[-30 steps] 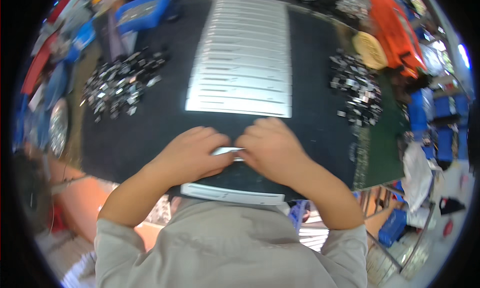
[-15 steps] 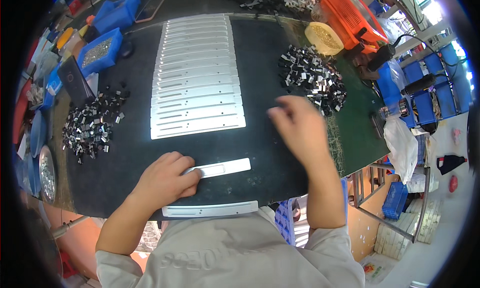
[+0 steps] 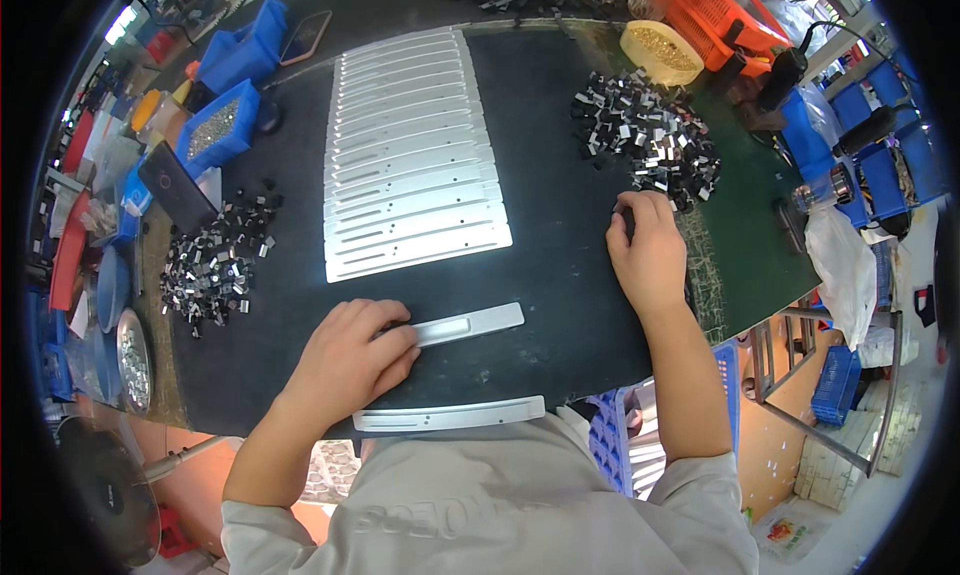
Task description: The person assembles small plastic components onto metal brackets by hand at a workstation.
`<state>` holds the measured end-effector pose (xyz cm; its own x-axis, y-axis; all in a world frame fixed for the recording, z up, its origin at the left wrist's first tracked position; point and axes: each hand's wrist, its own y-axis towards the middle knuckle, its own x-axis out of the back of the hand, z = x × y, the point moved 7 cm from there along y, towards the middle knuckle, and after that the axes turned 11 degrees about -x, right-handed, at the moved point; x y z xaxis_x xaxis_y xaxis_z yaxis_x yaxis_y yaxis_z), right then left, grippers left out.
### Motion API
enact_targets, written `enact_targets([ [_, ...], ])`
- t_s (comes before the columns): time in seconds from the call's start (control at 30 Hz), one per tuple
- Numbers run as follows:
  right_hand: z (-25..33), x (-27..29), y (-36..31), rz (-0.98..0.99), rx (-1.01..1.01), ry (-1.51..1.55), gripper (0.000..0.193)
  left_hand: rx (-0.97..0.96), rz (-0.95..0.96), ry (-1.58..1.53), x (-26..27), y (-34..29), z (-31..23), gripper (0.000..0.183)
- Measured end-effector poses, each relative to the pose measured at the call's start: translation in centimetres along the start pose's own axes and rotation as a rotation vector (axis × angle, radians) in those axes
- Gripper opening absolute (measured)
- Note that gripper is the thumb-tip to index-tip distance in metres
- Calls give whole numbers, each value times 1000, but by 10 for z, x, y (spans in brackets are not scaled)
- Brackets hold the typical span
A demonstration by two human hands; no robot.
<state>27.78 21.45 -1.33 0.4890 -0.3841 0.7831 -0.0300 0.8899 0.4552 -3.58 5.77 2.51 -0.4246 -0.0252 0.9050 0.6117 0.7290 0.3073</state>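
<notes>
My left hand (image 3: 360, 353) lies over the left end of a short silver metal strip (image 3: 490, 321), fingers closed on it and pressing it to the dark mat. A long recess runs along the strip's visible part, and my fingers hide the rest. Off to the right, my right hand (image 3: 652, 253) is just below a pile of small black and silver clips (image 3: 655, 140). Its thumb and forefinger curl toward each other; what lies between them is too small to make out. Near the mat's front edge, close to my body, lies a longer silver strip (image 3: 450, 414) with small holes.
A stack of overlapping silver strips (image 3: 415, 165) covers the mat's middle. Another clip pile (image 3: 215, 260) sits left, beside a leaning dark phone (image 3: 178, 188) and a blue bin (image 3: 217, 130). A yellow bowl (image 3: 662, 53) and orange basket (image 3: 715, 20) stand far right.
My right hand has moved rightward, and its thumb and fingers have drawn in. The left hand stays on the short strip. The whole view has shifted slightly.
</notes>
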Motion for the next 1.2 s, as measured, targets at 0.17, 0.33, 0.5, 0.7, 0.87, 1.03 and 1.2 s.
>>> enact_targets([
  [0.17,11,-1,-1,141,-37,122,27,140,-12,-54,1,-2,19,14],
  [0.33,18,4,-2,193,-46,203,24,179,-85,-38,-3,-3,29,14],
  [0.5,24,4,-3,191,67,252,18,39,-89,17,-5,0,28,29],
  [0.7,30,6,-3,184,145,247,15,17,-102,113,-1,10,31,38],
  [0.87,28,7,-4,186,143,266,15,61,-108,96,-3,20,46,39],
  [1.03,27,5,-2,227,110,313,15,83,-144,90,-11,14,52,40],
  [1.2,29,5,-1,226,144,299,14,94,-176,103,-4,14,45,40],
])
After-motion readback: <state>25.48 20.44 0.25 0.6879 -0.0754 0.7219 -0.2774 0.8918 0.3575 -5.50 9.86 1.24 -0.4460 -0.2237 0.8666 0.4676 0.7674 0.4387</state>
